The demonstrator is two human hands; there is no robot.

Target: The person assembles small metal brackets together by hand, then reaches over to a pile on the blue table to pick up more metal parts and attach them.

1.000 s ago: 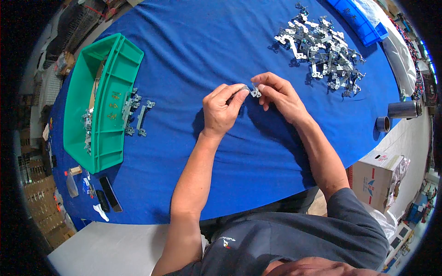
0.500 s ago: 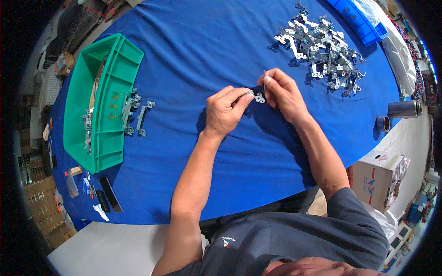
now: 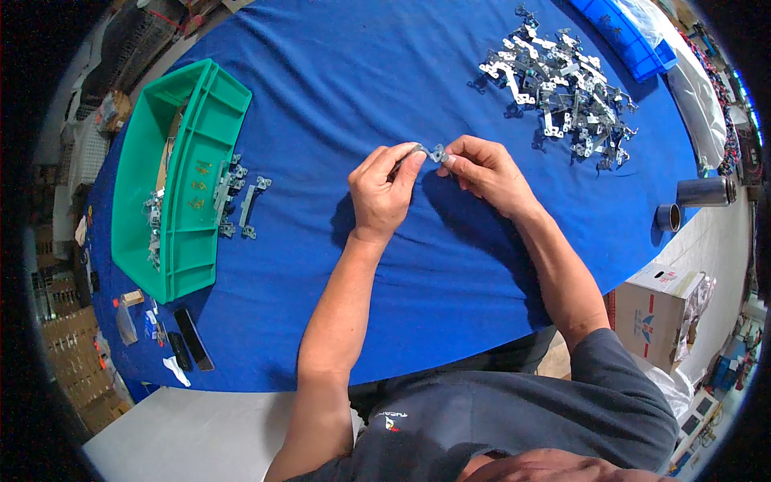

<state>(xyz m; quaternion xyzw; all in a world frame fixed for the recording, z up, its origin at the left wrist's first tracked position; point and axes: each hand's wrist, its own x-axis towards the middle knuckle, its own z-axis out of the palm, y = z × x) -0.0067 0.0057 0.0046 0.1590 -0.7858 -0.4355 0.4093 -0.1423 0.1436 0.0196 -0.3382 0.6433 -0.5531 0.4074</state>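
Observation:
Above the middle of the blue cloth, a small metal bracket (image 3: 437,153) spans the gap between my two hands. My left hand (image 3: 383,186) is closed, its thumb and fingers pinching one end. At the other end, the thumb and fingertips of my right hand (image 3: 490,174) grip the bracket's edge. Most of the bracket is hidden by my fingers. To the right lies a loose heap of similar metal brackets (image 3: 554,88). A few brackets (image 3: 249,207) stand in a row at the left, beside a green plastic bin (image 3: 189,265).
More metal parts lie inside the green bin. A blue crate (image 3: 622,36) stands at the far right. Near the right edge are a dark metal cylinder (image 3: 703,192) and a small round cup (image 3: 667,217). A phone (image 3: 193,339) rests at the near left. A cardboard box (image 3: 654,313) sits beyond the table's right edge.
The bracket has been turned between my hands, and its holed end now points up toward my right fingertips. My left hand has shifted slightly left, and my right hand has come down a little.

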